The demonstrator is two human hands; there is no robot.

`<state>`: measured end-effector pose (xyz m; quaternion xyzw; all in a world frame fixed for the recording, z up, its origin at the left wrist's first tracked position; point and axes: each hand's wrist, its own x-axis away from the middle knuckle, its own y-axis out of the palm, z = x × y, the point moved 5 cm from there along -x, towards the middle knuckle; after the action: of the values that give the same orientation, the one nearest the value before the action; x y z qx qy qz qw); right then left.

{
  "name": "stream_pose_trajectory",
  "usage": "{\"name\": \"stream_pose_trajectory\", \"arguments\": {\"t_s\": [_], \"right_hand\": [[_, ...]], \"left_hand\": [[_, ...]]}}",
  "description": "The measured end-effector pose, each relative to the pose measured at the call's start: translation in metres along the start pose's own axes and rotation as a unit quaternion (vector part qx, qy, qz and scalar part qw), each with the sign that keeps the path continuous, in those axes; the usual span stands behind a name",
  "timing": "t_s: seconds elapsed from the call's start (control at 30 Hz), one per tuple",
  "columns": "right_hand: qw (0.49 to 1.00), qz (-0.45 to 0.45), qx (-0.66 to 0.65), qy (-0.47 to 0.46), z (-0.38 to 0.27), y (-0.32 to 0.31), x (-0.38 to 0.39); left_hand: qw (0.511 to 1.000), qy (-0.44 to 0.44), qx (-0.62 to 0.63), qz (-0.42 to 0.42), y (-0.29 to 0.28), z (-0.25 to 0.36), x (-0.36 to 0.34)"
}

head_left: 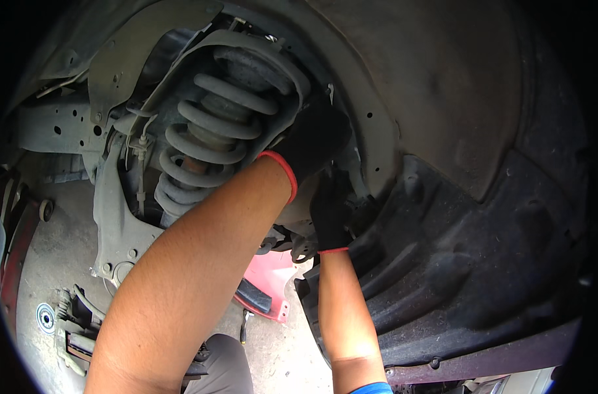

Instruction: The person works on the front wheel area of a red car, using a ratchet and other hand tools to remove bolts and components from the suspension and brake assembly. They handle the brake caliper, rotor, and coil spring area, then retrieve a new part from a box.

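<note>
My left hand [320,133], in a black glove with a red cuff, reaches into the wheel well just right of the coil spring [213,141]. It looks curled, but its fingers blend into the shadow and what they grip cannot be made out. A small shiny metal piece [331,94] shows just above it. Below it, my right hand [332,202], in a matching glove, is up against the inner edge of the wheel well. Its fingers seem bent around something dark and hidden. The black plastic fender liner [437,269] hangs right beside my right hand.
A grey suspension arm [118,217] and a thin brake line [141,164] stand left of the spring. On the concrete floor lie a red body panel [272,282] and a small tool [245,325]. A brake caliper assembly [72,322] sits at the lower left.
</note>
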<state>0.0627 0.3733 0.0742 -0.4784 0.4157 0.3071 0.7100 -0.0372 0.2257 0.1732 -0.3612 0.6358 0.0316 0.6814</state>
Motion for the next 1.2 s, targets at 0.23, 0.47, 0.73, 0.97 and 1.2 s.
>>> {"name": "stream_pose_trajectory", "arguments": {"t_s": [0.23, 0.47, 0.73, 0.97, 1.2], "right_hand": [[0.969, -0.163, -0.159, 0.097, -0.019, -0.026, -0.022], [0.964, 0.024, -0.266, 0.021, 0.004, -0.031, -0.007], [0.998, -0.019, -0.005, -0.051, -0.031, -0.017, -0.014], [0.978, -0.091, 0.124, -0.141, -0.023, -0.042, -0.015], [0.997, -0.039, -0.057, 0.019, -0.024, -0.047, 0.0]], "left_hand": [[0.995, -0.022, 0.095, 0.03, 0.001, -0.007, -0.003], [0.999, 0.029, 0.025, 0.033, -0.011, -0.005, -0.001], [0.879, -0.122, 0.441, 0.135, 0.008, -0.02, -0.005], [0.415, -0.209, 0.871, 0.157, 0.036, -0.024, -0.01], [0.251, -0.24, 0.936, 0.059, 0.034, -0.026, -0.011]]}}
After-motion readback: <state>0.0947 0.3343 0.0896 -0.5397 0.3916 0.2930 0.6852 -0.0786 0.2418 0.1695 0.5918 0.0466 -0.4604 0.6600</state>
